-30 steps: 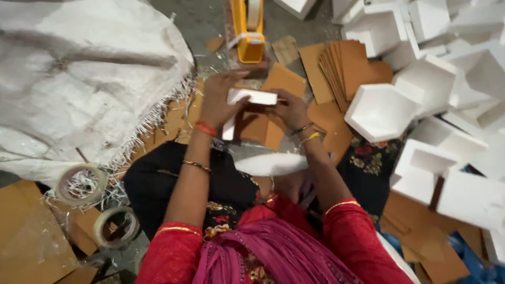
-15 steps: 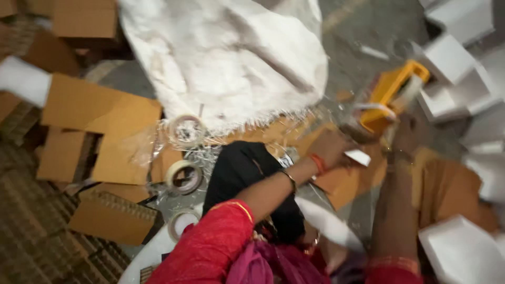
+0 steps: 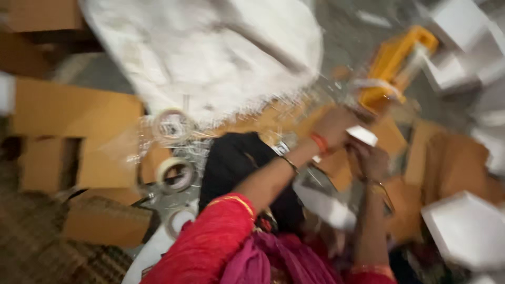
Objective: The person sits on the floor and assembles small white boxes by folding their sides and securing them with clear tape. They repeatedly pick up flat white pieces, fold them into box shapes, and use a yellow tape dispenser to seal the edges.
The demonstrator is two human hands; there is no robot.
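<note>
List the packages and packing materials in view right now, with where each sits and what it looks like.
Small white box piece: held between both hands, flat, white.
Yellow tape dispenser: beyond the hands, upper right, blocky.
White sack: top centre, large, frayed edge.
Tape rolls: left of the arms, pale rings.
Brown cardboard sheets: left side, flat.
White boxes: right edge, open, angular.
No labels, signs or screens can be made out.

The card (image 3: 362, 135) is white. The dispenser (image 3: 393, 62) is yellow-orange. The sack (image 3: 210, 52) is off-white, with a frayed edge. The cardboard (image 3: 73, 113) is plain brown. The tape rolls (image 3: 175, 174) are pale cream. The sleeve (image 3: 210, 242) is red with gold trim; the scarf (image 3: 273, 263) is magenta. A bangle (image 3: 319, 142) is orange-red. The boxes (image 3: 468, 229) are white.
</note>
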